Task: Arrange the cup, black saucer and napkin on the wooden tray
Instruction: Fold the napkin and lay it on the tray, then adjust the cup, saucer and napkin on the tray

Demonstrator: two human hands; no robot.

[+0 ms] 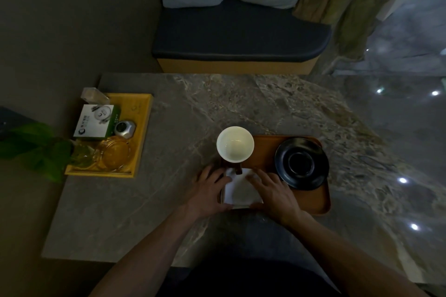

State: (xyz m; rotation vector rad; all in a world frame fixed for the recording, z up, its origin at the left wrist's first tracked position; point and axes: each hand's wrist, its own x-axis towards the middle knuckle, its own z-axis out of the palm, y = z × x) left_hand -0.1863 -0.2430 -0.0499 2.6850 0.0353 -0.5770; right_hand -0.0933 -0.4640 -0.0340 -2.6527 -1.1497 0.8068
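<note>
Both hands, the left hand point(209, 190) and right hand point(272, 192), press spread, flat fingers on the white napkin point(241, 191) at the wooden tray's point(311, 202) near-left corner, seemingly squaring it; white cup point(235, 144) behind, black saucer point(301, 163) right.

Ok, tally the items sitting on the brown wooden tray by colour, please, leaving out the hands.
White: 2, the cup and the napkin
Black: 1, the saucer
Total: 3 on the wooden tray
</note>
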